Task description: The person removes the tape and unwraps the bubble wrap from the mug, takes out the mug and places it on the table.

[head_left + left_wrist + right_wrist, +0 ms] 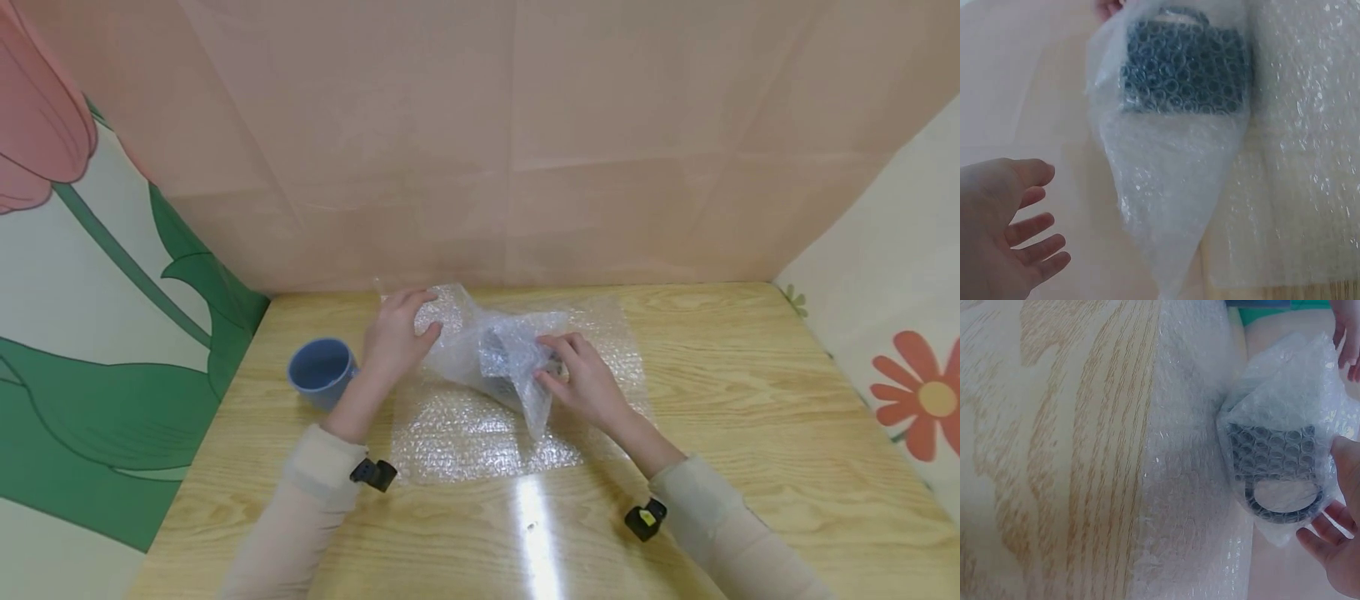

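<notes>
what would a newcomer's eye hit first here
Probably the dark, handled cup bundled in clear bubble wrap, midway across the wooden table, held by the bare right hand. Next, the round-rimmed blue mug at the table's left and the yellow-centred red flower on the white wall at right.

No text, label, brand, number or sign can be read in any view.
</notes>
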`<state>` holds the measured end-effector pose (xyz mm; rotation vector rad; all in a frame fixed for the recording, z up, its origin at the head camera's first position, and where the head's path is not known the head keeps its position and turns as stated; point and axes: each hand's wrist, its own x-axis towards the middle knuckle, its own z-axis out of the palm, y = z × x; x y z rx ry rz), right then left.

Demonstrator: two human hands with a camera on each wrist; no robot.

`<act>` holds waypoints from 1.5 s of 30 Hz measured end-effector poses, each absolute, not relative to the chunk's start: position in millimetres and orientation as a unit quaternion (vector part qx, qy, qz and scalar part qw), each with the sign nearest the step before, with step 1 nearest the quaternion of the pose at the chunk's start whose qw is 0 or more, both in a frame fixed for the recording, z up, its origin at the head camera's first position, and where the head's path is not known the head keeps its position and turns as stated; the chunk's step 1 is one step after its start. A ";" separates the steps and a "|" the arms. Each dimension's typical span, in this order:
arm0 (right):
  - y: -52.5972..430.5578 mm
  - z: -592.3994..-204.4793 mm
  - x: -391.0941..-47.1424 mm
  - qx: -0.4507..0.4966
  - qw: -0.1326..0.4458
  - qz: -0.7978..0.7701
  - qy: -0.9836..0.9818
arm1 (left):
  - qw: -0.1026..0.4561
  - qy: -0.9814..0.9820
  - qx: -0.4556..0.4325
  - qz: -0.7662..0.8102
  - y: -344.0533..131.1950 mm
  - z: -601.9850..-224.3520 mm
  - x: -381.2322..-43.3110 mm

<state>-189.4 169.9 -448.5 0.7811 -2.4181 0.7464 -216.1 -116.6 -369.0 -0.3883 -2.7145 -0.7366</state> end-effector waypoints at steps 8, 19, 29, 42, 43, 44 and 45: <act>169.5 -447.6 -188.7 0.280 0.234 0.272 -0.890 | 0.153 -0.933 -0.191 -0.263 -102.3 -361.5 -208.3; 169.1 -447.9 -188.0 0.271 0.224 0.276 -0.895 | 0.113 -0.928 -0.242 -0.259 -81.8 -360.5 -202.8; 169.3 -447.4 -187.8 0.266 0.219 0.276 -0.897 | 0.070 -0.926 -0.268 -0.255 -66.2 -364.6 -198.3; 169.6 -447.2 -187.5 0.266 0.218 0.275 -0.898 | 0.050 -0.934 -0.266 -0.235 -63.3 -378.2 -202.6; 169.5 -447.0 -187.4 0.267 0.219 0.276 -0.897 | 0.049 -0.934 -0.265 -0.236 -63.3 -379.0 -203.0; 169.4 -446.8 -187.4 0.268 0.220 0.277 -0.896 | 0.046 -0.934 -0.262 -0.237 -63.4 -379.6 -203.2; 169.2 -446.6 -187.4 0.268 0.221 0.277 -0.896 | 0.044 -0.935 -0.259 -0.237 -63.6 -380.2 -203.4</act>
